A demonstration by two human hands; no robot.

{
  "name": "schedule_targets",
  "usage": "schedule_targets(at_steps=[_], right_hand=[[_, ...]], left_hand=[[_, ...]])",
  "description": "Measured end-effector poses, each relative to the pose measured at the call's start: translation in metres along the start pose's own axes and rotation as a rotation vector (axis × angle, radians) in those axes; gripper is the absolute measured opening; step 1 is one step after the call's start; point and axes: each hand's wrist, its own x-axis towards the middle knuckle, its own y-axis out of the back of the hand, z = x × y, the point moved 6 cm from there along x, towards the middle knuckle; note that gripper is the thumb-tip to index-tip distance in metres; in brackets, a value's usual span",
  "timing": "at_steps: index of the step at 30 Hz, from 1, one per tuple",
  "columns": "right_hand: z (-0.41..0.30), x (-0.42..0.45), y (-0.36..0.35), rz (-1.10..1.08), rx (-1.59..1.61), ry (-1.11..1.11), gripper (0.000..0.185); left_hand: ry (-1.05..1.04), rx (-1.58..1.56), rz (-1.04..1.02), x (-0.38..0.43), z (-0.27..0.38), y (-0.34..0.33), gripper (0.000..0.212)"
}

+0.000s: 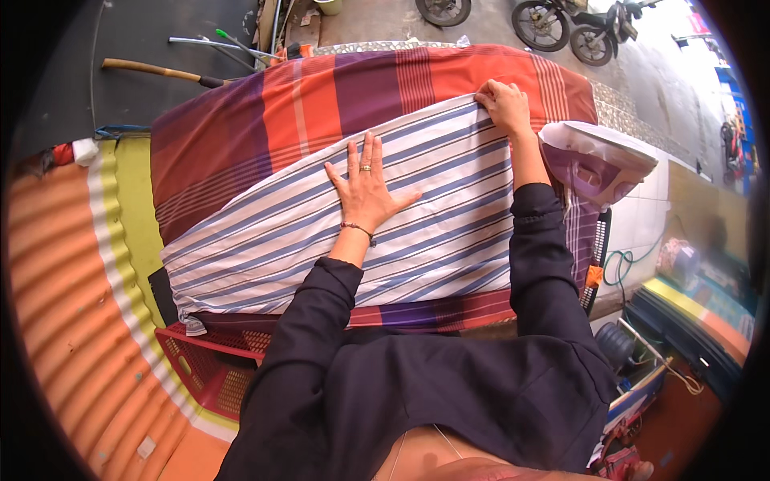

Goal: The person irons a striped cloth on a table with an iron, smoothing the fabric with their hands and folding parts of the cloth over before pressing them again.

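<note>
A white cloth with blue and dark stripes (433, 240) lies spread over a red, orange and purple striped cover (373, 78). My left hand (367, 186) rests palm down on the striped cloth, its fingers spread. At the cloth's upper right corner, my right hand (502, 105) pinches the edge between thumb and fingers. Just right of my right forearm stands a purple and white clothes iron (595, 165), at the right end of the cover. The cloth's lower left end hangs over the near edge.
Below the cover's left end is a red plastic basket (204, 367). Orange corrugated sheeting (66, 288) lies at left. A wooden handle (153, 70) sticks out beyond the cover. A green cable (622, 264) hangs at right. Motorcycles (541, 27) stand farther off.
</note>
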Motion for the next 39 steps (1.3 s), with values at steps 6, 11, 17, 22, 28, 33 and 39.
schedule_targets(at_steps=[6,11,17,22,28,33,39], right_hand=[[0.006,0.001,0.002,0.102,-0.025,-0.072,0.023],[-0.022,-0.036,0.015,0.520,-0.055,-0.043,0.034],[-0.096,-0.163,-0.055,0.033,0.068,0.484,0.054],[-0.013,-0.116,-0.040,0.202,-0.053,0.083,0.060],[-0.025,-0.169,-0.042,0.215,-0.072,0.000,0.067],[-0.002,-0.305,-0.040,0.122,0.036,-0.081,0.066],[0.022,-0.370,-0.038,0.157,0.090,-0.202,0.059]], left_hand=[[-0.002,0.042,-0.033,0.000,0.004,0.002,0.120],[-0.009,0.058,-0.006,0.003,0.009,0.003,0.117],[0.002,0.095,0.020,0.000,0.007,-0.001,0.116],[-0.027,0.068,0.025,0.004,0.017,-0.001,0.112],[-0.503,0.023,0.076,0.037,0.102,-0.017,0.077],[-0.465,0.052,0.160,0.090,0.155,-0.018,0.082],[-0.467,0.079,0.131,0.136,0.178,-0.028,0.097]])
